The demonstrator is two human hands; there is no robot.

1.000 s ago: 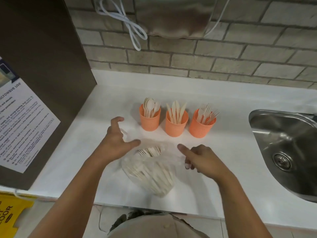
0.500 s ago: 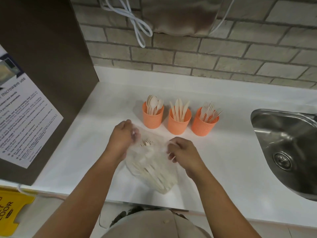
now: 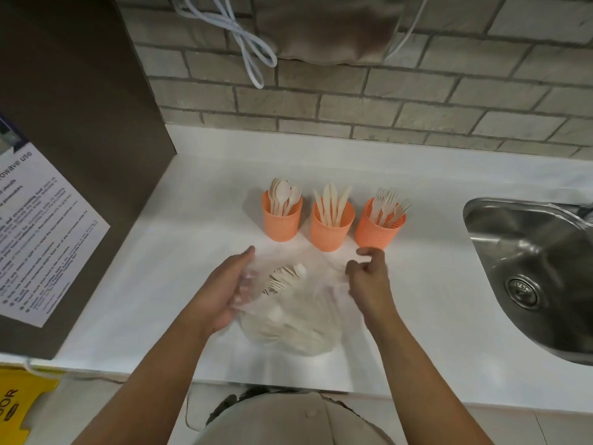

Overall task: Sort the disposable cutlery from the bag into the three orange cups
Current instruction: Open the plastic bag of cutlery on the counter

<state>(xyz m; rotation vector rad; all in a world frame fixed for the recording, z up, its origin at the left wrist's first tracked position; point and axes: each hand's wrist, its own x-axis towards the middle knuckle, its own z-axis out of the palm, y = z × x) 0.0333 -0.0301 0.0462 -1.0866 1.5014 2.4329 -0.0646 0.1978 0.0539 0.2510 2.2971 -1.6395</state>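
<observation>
With your left hand (image 3: 224, 293) gripping the clear bag (image 3: 288, 326) at lower centre and right hand (image 3: 369, 281) pinching its rim, spread the mouth wide before lifting cutlery (image 3: 279, 279)

1. At the back, a grey-brown brick wall (image 3: 417, 101) with pale mortar between the courses.
2. High on it, a looped white cable (image 3: 247, 43) beside a hanging brownish cloth-like thing (image 3: 321, 30), both cut off by the top edge.
3. Below, a white worktop (image 3: 433, 284) with a low upstand against the bricks, evenly lit, shadows soft.
4. To the right, a stainless steel sink (image 3: 475, 213) set into the worktop, a round drain (image 3: 521, 290) in its bottom.
5. To the left, a dark brown panel (image 3: 80, 107) at the worktop's end, a printed notice (image 3: 41, 239) stuck to its face.
6. Lower left, part of a yellow sign (image 3: 16, 403) near a pale floor (image 3: 529, 425).
</observation>
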